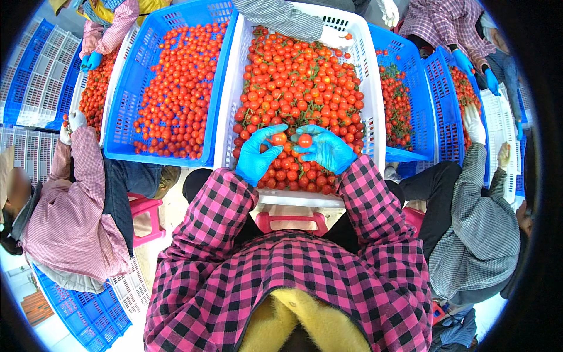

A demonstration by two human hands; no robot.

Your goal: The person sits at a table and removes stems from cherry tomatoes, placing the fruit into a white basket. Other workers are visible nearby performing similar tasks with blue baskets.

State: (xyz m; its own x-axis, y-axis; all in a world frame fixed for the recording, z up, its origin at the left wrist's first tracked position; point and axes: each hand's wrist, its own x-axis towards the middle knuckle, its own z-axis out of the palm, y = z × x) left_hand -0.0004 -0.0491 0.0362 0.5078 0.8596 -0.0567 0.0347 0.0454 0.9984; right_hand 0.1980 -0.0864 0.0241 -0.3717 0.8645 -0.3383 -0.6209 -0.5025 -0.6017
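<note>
My left hand (260, 154), in a blue glove, pinches a cherry tomato (279, 139) between thumb and fingers. Close beside it, my right hand (327, 148), gloved in blue too, holds another cherry tomato (305, 141) at its fingertips. Both hands are over the near part of a white plastic crate (300, 199) heaped with red cherry tomatoes (303, 94), many with green stems among them. To its left stands a blue plastic crate (165, 157) with a thinner spread of cherry tomatoes (184, 88), mostly without stems.
A co-worker's white-gloved hand (336, 37) reaches into the far end of the white crate. Another blue crate (409, 155) with stemmed tomatoes adjoins on the right. Co-workers sit on both sides, at more crates. A pink stool (291, 218) shows below the white crate.
</note>
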